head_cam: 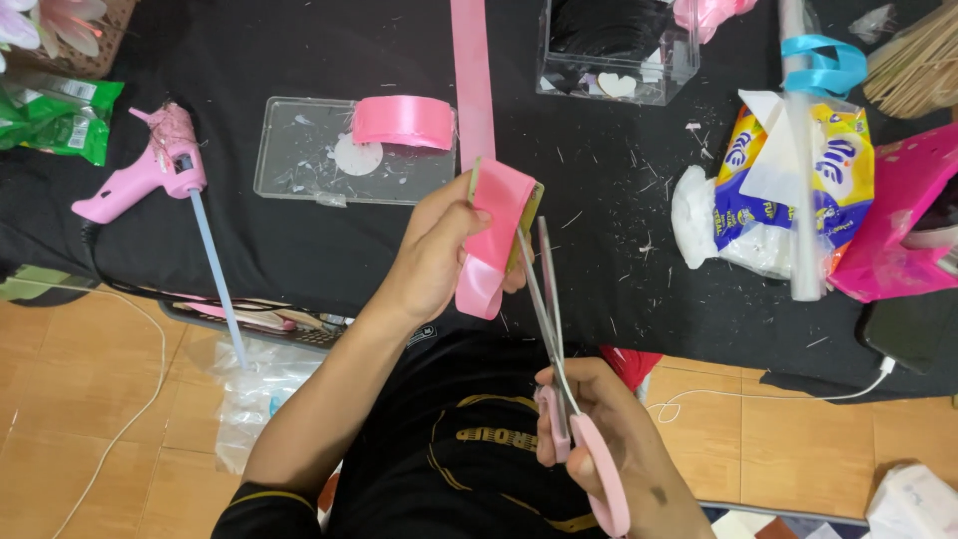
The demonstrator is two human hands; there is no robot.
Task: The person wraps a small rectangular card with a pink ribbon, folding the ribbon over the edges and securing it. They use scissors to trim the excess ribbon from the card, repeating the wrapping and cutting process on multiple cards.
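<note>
A yellow, blue and white tissue pack (828,165) lies at the right of the black surface (299,60), partly under a clear tube (801,180), beside a bright pink bag (898,215). A green packet (60,118) sits at the far left near a pink glue gun (150,170). A clear box (619,50) stands at the top, and a ribbon roll (404,122) rests on a clear tray (299,150).

The left hand (439,250) reaches forward, fingers clenched on a folded pink ribbon (494,235) held above the surface's near edge. The right hand (599,429), lower and close to the body, grips pink-handled scissors (559,349) whose 2 blades are slightly parted, tips just beside the ribbon.
</note>
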